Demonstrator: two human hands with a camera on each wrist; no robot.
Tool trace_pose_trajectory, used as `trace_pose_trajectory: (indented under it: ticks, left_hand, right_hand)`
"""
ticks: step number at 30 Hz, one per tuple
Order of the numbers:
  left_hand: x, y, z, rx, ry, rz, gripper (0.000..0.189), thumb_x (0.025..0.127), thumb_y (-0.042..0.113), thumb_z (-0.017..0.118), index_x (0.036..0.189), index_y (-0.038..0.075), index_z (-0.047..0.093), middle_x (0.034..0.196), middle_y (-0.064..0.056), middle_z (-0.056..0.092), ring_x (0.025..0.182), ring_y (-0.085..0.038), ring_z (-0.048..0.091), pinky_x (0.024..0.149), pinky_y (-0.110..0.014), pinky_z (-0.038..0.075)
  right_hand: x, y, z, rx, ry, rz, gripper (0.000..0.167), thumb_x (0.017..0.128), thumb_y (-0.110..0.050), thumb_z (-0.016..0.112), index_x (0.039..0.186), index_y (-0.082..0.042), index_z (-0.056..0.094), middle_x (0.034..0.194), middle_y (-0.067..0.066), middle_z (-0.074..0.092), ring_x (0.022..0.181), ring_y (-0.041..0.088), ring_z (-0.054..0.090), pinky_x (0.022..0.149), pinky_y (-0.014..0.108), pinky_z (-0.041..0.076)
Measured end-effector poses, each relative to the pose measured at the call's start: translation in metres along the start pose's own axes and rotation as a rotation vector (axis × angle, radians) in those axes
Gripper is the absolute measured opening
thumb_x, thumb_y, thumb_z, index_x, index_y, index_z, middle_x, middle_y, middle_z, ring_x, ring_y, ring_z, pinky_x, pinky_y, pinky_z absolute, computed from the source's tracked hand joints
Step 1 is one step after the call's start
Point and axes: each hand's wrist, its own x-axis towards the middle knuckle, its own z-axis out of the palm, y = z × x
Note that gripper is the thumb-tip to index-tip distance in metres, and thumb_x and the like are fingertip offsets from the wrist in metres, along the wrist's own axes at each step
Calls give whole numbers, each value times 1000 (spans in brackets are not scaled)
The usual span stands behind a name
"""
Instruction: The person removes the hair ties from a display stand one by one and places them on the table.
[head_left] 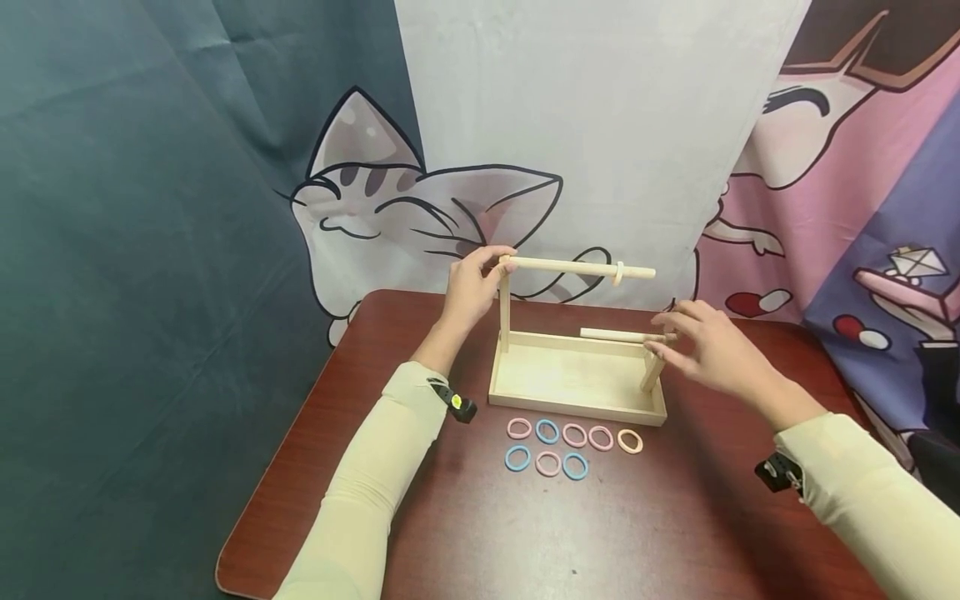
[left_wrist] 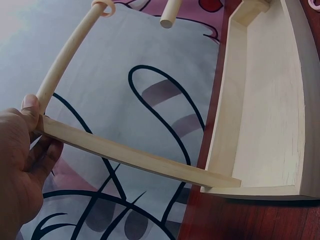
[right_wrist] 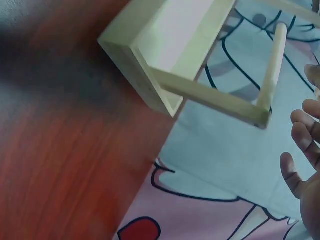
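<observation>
A pale wooden tray [head_left: 566,375] stands on the table with an upright post at each end. My left hand [head_left: 474,283] grips the top of the taller left post [left_wrist: 135,155], thumb at the end of the upper dowel [head_left: 562,266] that joins it. A cream ring [head_left: 618,273] hangs on that dowel near its free end. At the shorter right post [right_wrist: 215,100], a second dowel [right_wrist: 274,70] points left from the top. Beside this post my right hand [head_left: 712,346] hovers, fingers apart and loosely bent, holding nothing; the right wrist view shows it separate from the wood.
In front of the tray, several pink and blue rings [head_left: 547,464] and a yellowish ring [head_left: 630,442] lie flat in two rows on the dark red table [head_left: 465,533]. Directly behind the table hangs a cartoon-printed curtain [head_left: 600,108].
</observation>
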Motion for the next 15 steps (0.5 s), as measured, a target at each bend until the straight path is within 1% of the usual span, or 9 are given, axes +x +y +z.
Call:
trace_pose_trajectory:
  ticks: [4,7,10,15]
  left_hand:
    - [1,-1,0,-2,3,0,31,102,39,77,128,23,81,115,-3,83,95,-18,78,83,-37,65]
    - [1,-1,1,-1,6,8,31,101,38,78,128,23,82,116,-3,83,97,-18,79,86,-39,64]
    - [1,-1,1,-1,4,9,31,101,38,78,128,22,82,116,-3,83,98,-18,79,88,-39,64]
    - [1,-2,2,5,2,1,31,101,38,78,129,23,81,117,-3,83,98,-18,79,87,-38,65]
  right_hand:
    - [9,8,-6,-23,-8,57,39,80,-12,96,113,-2,78,98,11,69,92,32,64,79,52,48]
    - [15,11,-11,-29,-30,125,42,83,-16,96,117,0,78,104,16,72,100,39,64,84,60,49]
    - [21,13,-15,-38,-55,194,47,85,-21,94,123,0,77,113,21,72,106,43,63,85,64,48]
    - [32,18,-15,-47,-71,248,55,88,-25,93,132,1,73,120,24,71,108,43,60,81,60,45]
